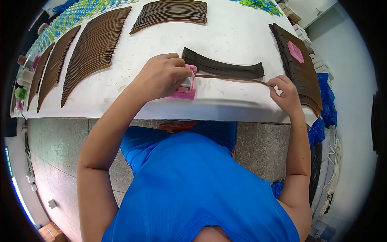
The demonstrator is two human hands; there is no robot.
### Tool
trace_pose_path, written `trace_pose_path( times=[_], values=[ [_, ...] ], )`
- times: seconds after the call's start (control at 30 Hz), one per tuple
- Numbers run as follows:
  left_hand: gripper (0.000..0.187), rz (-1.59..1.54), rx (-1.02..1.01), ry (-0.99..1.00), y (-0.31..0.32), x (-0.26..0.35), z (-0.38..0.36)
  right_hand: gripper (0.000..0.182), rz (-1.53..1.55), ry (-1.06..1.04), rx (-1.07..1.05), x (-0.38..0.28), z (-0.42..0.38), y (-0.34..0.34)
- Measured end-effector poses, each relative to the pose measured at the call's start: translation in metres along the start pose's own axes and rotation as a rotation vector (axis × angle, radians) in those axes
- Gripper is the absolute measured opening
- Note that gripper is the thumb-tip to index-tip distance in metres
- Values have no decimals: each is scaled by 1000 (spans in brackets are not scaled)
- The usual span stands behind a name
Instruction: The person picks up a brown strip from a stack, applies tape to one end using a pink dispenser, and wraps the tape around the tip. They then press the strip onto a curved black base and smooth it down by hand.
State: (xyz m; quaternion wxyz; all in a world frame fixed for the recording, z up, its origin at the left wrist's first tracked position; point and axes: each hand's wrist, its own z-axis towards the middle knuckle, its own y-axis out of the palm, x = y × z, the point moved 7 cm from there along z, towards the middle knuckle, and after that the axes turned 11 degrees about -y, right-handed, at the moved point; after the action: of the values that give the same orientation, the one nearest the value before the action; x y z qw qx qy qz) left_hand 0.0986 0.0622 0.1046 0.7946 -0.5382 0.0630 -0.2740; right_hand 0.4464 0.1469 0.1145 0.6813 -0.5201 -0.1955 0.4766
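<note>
A thin brown strip (231, 78) stretches between my two hands above the white table. My right hand (285, 92) pinches its right end. At the strip's other end, my left hand (163, 76) is closed at a pink device (186, 94) near the table's front edge; its fingertips rest on the device's top and hide part of it and the strip's end. Just behind the strip lies a curved dark band (221, 67), with its left end close to my left fingers.
Fanned stacks of brown strips (96, 44) lie at the left, another stack (171, 14) at the back. On the right, a dark pile (300, 66) carries a pink piece (295, 51). Green and blue items (258, 6) sit at the far edge. Blue plastic (327, 101) hangs beside the table.
</note>
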Motion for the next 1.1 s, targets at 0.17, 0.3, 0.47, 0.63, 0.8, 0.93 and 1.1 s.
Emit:
trace_pose_path(
  times=[0.17,0.3,0.47,0.63,0.8,0.93,1.1],
  values=[
    [20,-84,63,-15,8,4,10,16,-104,-31,128,-14,31,-57],
    [21,-157,-2,-129,16,3,19,20,-276,-167,198,-31,64,-98],
    [23,-463,-67,-281,16,5,27,22,-286,-141,145,-33,95,-124],
    [15,-1291,-328,-507,7,-20,20,22,161,71,14,35,83,-114],
    [16,-1961,-409,-377,-8,-35,8,13,787,288,-91,53,54,-36],
    [17,-1982,-277,-531,-3,-56,-11,12,1531,428,2,32,30,38],
    [13,-2079,-203,-521,8,-79,-32,7,2079,394,244,-26,54,93]
  ],
)
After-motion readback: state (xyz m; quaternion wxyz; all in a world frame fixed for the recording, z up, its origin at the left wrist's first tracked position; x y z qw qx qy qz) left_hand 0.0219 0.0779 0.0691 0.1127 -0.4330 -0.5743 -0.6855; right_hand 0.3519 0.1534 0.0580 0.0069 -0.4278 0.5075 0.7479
